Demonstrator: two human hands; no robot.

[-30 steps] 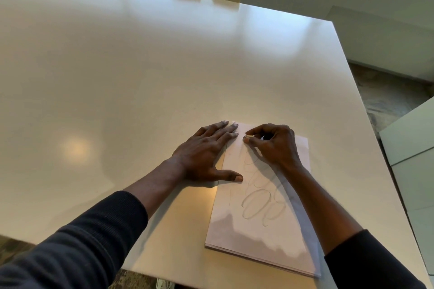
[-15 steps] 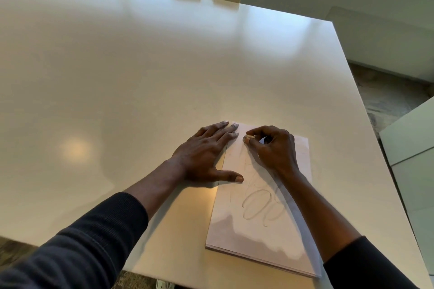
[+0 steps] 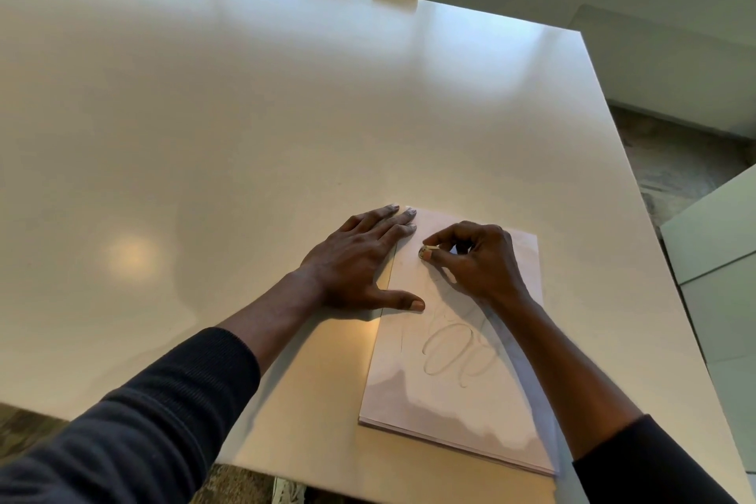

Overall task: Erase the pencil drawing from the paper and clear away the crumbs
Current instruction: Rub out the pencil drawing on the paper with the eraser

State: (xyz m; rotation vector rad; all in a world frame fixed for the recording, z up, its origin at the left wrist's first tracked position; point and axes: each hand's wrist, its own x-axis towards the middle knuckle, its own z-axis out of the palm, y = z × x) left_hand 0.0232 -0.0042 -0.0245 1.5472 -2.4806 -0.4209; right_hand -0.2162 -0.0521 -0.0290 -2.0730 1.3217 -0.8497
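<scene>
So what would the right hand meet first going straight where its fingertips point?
Likely the left hand, its fingers flat at the paper edge, just beyond the eraser the right hand pinches, though heights are unclear.

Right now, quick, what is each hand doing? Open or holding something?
Left hand: open, fingers straight, pressing flat on the left edge of the paper.
Right hand: closed, pinching a small eraser over the paper.

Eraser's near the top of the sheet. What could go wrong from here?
The left hand pins only the far left edge of the paper, so rubbing down at the pencil loops could wrinkle or shift the unheld near end. The eraser is a small nub pinched by the right hand; it could slip out.
</scene>
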